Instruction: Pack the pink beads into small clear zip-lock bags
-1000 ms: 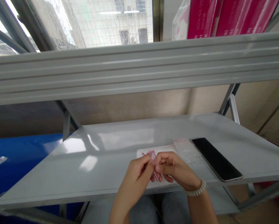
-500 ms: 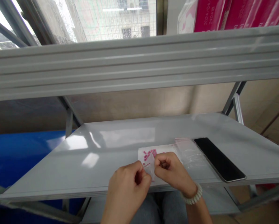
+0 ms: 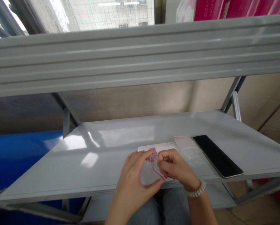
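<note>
A small clear zip bag [image 3: 149, 173] with a red line along its mouth is between my hands, above the front edge of the table. My left hand [image 3: 134, 178] holds it with thumb and fingers wide apart, the bag stretched between them. At the right side of the bag's mouth, the curled fingers of my right hand [image 3: 176, 165] pinch the film. Behind the bag lie several small pink round pieces [image 3: 153, 150] on a sheet of white paper [image 3: 166, 146]. My hands and the bag hide much of the paper and some of the pieces.
More clear zip bags [image 3: 188, 153] lie flat to the right of the paper. Beside them rests a black phone-like slab [image 3: 218, 156]. A grey shelf beam [image 3: 140, 62] crosses above the white table [image 3: 60, 168]. Pink boxes [image 3: 243, 9] stand on the upper shelf.
My left hand has gone from a pinch to a wide spread on the bag, and the bag's red-lined mouth now faces my right fingers. The view has tilted slightly downward.
</note>
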The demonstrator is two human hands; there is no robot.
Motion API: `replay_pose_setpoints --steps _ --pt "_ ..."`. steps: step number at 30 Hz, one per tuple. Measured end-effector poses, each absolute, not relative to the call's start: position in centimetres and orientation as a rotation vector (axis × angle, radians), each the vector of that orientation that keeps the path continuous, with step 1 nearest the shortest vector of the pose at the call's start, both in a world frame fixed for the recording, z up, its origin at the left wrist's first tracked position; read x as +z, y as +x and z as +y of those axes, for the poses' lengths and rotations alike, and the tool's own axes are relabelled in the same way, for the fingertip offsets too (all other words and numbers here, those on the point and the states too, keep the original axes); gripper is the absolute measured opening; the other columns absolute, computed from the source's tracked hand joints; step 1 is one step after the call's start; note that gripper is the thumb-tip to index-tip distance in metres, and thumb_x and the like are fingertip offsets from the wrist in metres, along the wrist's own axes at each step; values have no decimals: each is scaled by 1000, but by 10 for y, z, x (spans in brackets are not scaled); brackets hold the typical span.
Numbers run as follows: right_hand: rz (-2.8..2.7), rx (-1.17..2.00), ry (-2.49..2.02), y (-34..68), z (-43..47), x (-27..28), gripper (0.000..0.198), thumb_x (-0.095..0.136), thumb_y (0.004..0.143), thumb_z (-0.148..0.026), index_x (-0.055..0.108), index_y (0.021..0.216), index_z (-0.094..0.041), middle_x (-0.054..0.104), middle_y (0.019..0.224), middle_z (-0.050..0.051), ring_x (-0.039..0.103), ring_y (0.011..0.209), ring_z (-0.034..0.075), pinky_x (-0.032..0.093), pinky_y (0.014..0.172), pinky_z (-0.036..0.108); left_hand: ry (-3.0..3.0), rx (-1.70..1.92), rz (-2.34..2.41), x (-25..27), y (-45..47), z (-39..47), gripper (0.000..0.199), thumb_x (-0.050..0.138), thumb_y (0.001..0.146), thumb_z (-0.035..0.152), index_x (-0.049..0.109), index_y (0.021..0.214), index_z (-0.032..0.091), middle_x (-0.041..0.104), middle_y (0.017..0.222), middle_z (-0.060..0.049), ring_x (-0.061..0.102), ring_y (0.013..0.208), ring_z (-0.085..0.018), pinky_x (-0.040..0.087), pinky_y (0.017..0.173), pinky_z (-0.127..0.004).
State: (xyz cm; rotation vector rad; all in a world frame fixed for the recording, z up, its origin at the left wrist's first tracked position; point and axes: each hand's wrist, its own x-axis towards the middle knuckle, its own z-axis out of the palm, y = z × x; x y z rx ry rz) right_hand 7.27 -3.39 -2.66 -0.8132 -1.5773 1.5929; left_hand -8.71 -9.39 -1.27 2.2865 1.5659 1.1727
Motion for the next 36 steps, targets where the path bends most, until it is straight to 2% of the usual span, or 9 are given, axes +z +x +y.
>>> replay_pose_setpoints --steps 5,10,13,16,18,23,29,33,36 --pt "-1625 1549 -882 77 -33 -27 25 58 72 -31 47 52 -21 47 43 -6 32 37 5 21 37 18 2170 1232 1569 -13 -88 -95 41 73 70 20 65 110 24 74 106 -7 68 98 -28 54 89 -46" --pt "-1489 1467 -960 78 -28 -32 30 56 80 -43 52 61 -20 54 49 -4 39 36 6 28 38 20 2045 1407 1675 -26 -85 -95 34 68 77 25 65 111 22 73 96 -6 69 90 -26 55 83 -43" --pt "-1482 1231 -1134 76 -22 -43 22 57 80 -37 54 67 -20 55 50 -4 44 37 9 31 39 22 2017 1495 1723 -38 -82 -100 30 67 80 28 66 109 22 72 93 -6 68 89 -26 55 82 -42" --pt "-1634 862 -1290 77 -18 -54 8 60 76 -22 56 68 -21 53 48 -4 50 43 13 37 46 24 2004 1542 1771 -52 -79 -108 32 67 82 29 63 113 23 71 94 -5 68 88 -25 55 81 -39" --pt "-1773 661 -1325 80 -17 -60 10 61 73 -15 56 67 -21 54 49 -4 54 48 15 39 52 25 1980 1591 1814 -61 -75 -115 34 66 84 30 61 117 23 71 94 -5 68 89 -25 54 82 -39" --pt "-1980 468 -1428 86 -20 -65 9 65 74 -16 59 69 -20 60 54 0 59 55 19 41 58 29 1849 1778 1895 -80 -49 -128 34 62 86 35 57 119 27 69 93 -6 65 90 -26 50 85 -41" --pt "-2008 565 -1420 84 -20 -65 13 63 73 -11 62 63 -19 62 58 3 58 58 18 41 61 30 1911 1694 2040 -93 -30 -129 37 71 78 33 61 113 27 73 90 -4 65 87 -29 43 85 -47" --pt "-1818 996 -1177 92 -25 -54 7 67 76 -22 67 70 -18 60 58 0 52 51 14 39 52 26 1859 1633 2096 -101 -33 -126 38 73 76 33 62 112 27 74 91 -4 64 90 -30 41 86 -47" --pt "-1814 1309 -921 100 -32 -43 13 72 76 -31 73 78 -18 61 63 0 50 53 12 37 47 23 1830 1625 2105 -104 -34 -125 37 73 77 35 63 112 27 74 94 -5 65 92 -31 41 88 -48"
